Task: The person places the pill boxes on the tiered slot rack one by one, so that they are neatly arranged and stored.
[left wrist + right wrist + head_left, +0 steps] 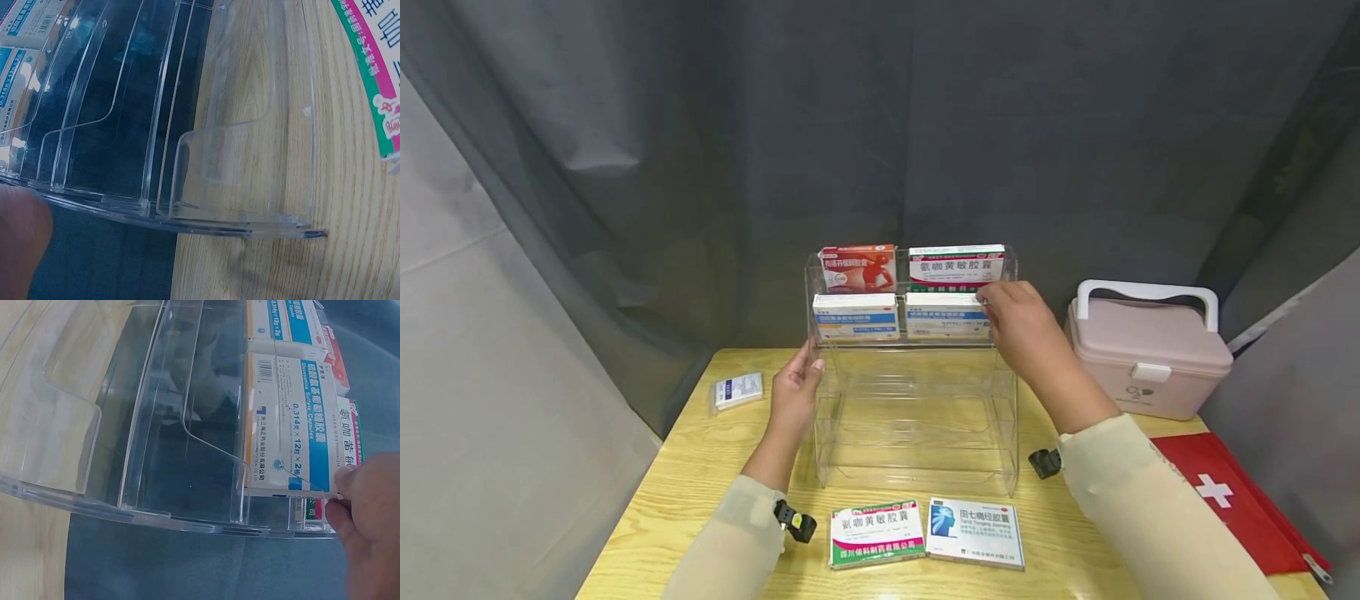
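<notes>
A clear tiered display rack stands on the table, with medicine boxes in its two upper tiers. My right hand pinches the upper right corner of a white-and-blue capsule box in the second tier. Beside that box sits a matching white-and-blue box. Behind them, in the top tier, are a red box and a white, green-edged box. My left hand rests against the rack's left side, its thumb at the outer panel in the left wrist view.
In front of the rack lie a green-and-pink-edged box and a white-and-blue box. A small packet lies at the left. On the right are a pink case with a white handle and a red pouch. Dark curtain hangs behind.
</notes>
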Demonstrator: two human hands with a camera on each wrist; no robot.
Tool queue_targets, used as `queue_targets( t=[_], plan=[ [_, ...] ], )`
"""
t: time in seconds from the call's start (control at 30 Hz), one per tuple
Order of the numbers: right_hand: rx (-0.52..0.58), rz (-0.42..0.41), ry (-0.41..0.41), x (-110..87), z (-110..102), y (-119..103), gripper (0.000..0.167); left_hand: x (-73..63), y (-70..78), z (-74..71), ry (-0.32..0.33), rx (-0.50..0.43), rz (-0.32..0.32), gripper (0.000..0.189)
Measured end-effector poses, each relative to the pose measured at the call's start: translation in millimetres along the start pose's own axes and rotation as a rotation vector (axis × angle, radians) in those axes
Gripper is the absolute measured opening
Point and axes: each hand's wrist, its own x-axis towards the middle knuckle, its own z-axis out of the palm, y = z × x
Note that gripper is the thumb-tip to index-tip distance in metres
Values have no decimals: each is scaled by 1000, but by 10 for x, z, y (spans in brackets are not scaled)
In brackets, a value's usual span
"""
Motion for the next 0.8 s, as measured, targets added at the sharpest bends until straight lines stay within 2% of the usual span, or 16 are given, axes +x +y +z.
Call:
queue_targets(
  t=[0.23,0.37,0.5,0.67,0.8],
  plan=[
    [-6,-49,57,-1,38,10,19,8,-2,-17,-8,2,-7,56],
    [-9,-38,40,-19,35,3,22,10,1,-23,-9,-1,-4,56],
    [16,-17,20,-98,1,-16,33,-2,13,-21,-3,1,-2,56],
    [125,14,87,-358,-87,-22,41,-4,7,-12,3,21,0,56],
    [177,34,104,-746,-118,-12,44,-3,4,-6,3,26,-5,56]
  ],
)
